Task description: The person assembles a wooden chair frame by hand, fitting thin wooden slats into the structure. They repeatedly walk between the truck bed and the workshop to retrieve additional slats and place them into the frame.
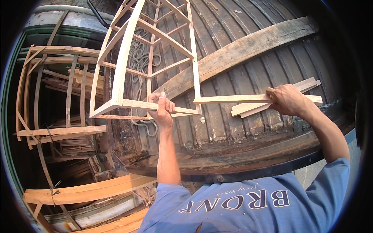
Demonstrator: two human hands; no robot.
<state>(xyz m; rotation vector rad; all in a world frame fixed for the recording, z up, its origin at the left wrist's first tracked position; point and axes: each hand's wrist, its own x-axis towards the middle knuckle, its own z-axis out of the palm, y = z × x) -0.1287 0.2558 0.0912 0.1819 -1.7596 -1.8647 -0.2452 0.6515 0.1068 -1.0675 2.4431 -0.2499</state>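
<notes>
Much of the frame (pixel 126 54) looks to be done, as far as can be judged: its long posts, cross rails and end rails are already joined into an open, tapering box. The strip (pixel 233 99) does not look fastened; its left end is held at the frame's near right corner, and whether it touches there cannot be told. Whether any other joint is left unfinished cannot be made out.

The frame is stood over the ribbed bed (pixel 229 83), mostly ahead of the left hand (pixel 161 107), by which its near end rail is gripped, fingers wrapped around the wood and thumb up. The strip is clasped near its right end by the right hand (pixel 286 100), its length run leftward to the frame. The hands are set well apart from each other.

Short boards (pixel 248 110) are laid on the bed below the strip, partly hidden by the right hand. Beyond them a thick plank (pixel 248 50) is laid slantwise, and loose rope (pixel 138 58) is seen through the frame.
</notes>
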